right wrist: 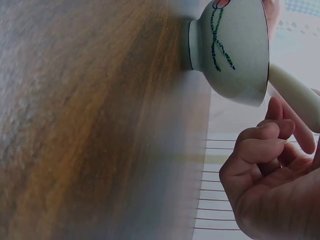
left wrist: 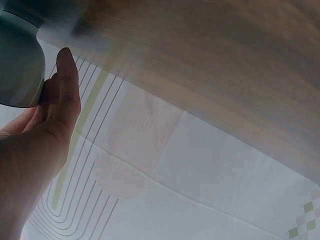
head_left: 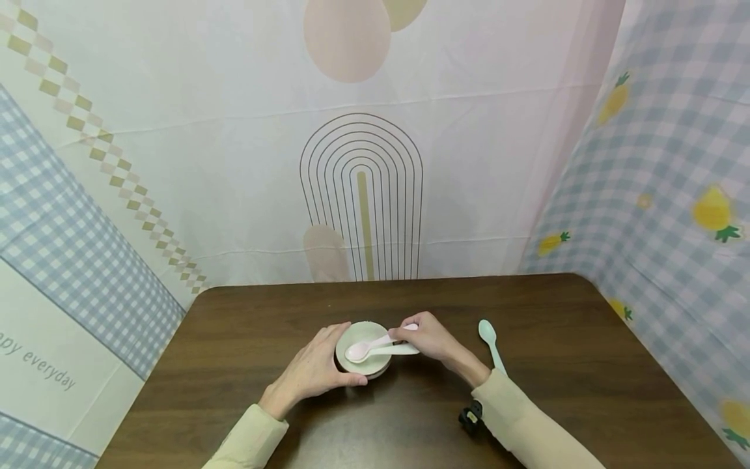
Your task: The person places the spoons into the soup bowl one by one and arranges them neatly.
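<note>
A small pale bowl stands upright on the table, and its side bears a painted pattern in the right wrist view. My left hand grips it from the left, thumb on the near side and fingers on the far side. Across the bowl's mouth lie a pink spoon and a white spoon, their heads overlapping inside and their handles over the right rim. My right hand pinches the pink spoon by its handle. The white spoon's handle passes just under those fingers.
Right of the bowl, a mint-green spoon lies on the brown wooden table, its handle end hidden behind the right sleeve. A patterned cloth hangs behind the table, and a checked cloth hangs along the right.
</note>
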A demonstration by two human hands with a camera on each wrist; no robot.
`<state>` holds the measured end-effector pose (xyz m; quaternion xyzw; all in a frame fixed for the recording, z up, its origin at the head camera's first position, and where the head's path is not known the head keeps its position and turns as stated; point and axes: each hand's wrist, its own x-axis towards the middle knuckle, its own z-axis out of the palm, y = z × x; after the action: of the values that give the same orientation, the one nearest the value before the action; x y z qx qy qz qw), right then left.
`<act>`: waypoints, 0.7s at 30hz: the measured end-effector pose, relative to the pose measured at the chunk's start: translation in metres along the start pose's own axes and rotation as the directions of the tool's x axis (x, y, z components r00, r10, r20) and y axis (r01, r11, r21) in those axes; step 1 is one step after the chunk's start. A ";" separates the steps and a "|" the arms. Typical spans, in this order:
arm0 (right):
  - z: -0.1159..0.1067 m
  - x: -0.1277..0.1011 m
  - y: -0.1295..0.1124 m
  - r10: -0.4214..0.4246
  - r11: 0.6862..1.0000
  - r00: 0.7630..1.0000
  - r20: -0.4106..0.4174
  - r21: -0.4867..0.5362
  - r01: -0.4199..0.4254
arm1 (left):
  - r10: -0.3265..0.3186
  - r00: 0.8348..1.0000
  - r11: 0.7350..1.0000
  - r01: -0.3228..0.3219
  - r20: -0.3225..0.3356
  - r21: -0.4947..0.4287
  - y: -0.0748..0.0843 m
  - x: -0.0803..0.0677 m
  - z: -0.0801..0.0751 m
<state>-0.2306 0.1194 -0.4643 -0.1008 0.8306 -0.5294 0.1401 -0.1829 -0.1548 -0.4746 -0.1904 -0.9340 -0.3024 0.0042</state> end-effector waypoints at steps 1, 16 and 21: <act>0.000 0.000 0.000 0.002 1.000 1.000 0.000 0.000 -0.002 | 0.000 1.000 1.000 0.000 0.000 -0.001 0.000 0.000 0.000; -0.003 -0.002 0.003 0.025 0.999 1.000 0.014 0.022 -0.026 | 0.002 1.000 1.000 -0.002 -0.004 0.006 0.000 0.000 0.000; -0.004 -0.002 0.004 0.027 0.999 0.999 0.019 0.030 -0.028 | 0.001 1.000 1.000 -0.001 -0.005 0.007 0.000 0.000 0.000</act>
<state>-0.2303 0.1248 -0.4660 -0.0920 0.8226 -0.5390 0.1564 -0.1833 -0.1548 -0.4750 -0.1902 -0.9349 -0.2995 0.0076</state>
